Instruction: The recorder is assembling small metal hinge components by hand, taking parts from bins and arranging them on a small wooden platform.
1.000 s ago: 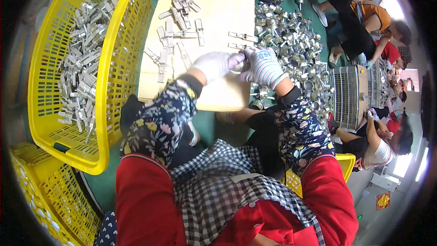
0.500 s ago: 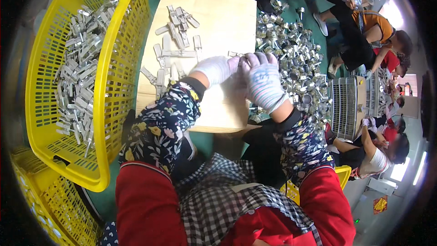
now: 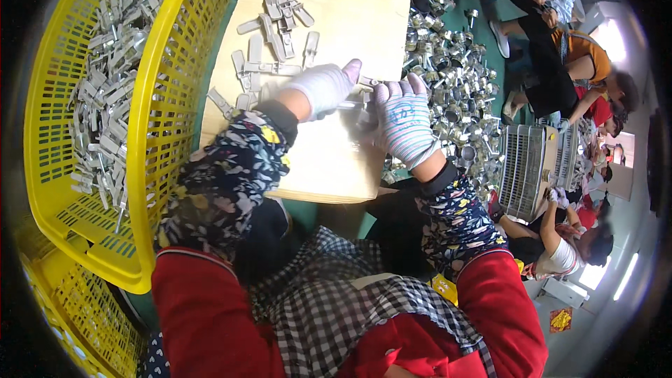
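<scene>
My left hand [image 3: 322,89], in a white glove, lies on the pale wooden board [image 3: 336,161] with its fingers closed around a small grey metal piece [image 3: 348,105]. My right hand [image 3: 404,120], in a striped white glove, rests beside it at the board's right edge, fingers together over the same spot; what it grips is hidden. Several flat grey metal parts [image 3: 269,35] lie loose on the board just beyond my left hand.
A big yellow plastic basket [image 3: 157,98] full of grey metal parts [image 3: 105,98] stands at my left. A heap of shiny metal pieces [image 3: 455,91] covers the green surface right of the board. Other people sit at the far right by a grey slotted crate [image 3: 528,168].
Both hands stayed together near the board's right side while the view moved closer; my right hand now lies flatter over the board's edge.
</scene>
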The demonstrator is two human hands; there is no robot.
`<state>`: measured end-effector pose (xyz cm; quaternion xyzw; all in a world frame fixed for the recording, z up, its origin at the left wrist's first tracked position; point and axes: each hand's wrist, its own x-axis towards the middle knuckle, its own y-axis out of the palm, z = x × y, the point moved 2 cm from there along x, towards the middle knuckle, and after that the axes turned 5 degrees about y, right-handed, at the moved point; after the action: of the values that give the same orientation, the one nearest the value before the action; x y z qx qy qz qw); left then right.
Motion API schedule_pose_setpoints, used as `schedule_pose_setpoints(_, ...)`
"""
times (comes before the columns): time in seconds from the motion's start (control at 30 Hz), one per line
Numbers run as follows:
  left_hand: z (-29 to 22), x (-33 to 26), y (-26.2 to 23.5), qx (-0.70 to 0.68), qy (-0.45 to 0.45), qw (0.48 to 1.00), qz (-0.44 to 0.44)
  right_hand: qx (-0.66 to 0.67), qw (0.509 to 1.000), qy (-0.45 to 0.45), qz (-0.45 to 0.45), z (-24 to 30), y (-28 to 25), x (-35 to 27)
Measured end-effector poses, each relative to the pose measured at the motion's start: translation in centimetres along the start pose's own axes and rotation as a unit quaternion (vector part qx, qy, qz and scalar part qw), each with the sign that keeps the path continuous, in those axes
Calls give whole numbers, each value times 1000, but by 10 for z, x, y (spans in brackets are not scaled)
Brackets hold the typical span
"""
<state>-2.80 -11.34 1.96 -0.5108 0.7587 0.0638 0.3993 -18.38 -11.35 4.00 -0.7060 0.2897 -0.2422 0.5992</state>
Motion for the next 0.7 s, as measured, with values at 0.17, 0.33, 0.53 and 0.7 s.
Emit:
schedule_pose_setpoints(0.17, -2, -15, -14, 80, 3, 997, -14, 32, 999, 16, 41, -2, -10, 9)
schedule_pose_setpoints(0.33, 10, -5, -19, 125, 70, 988, -63, 55, 995, 31, 82, -2, -13, 16)
schedule_pose_setpoints(0.53, 5, -14, -19, 205, 175, 952, -145, 26, 968, 82, 235, -5, -26, 36)
schedule_pose_setpoints(0.7, 11, -8, 8, 267, 281, 893, -228, 38, 950, 89, 297, -11, -28, 51)
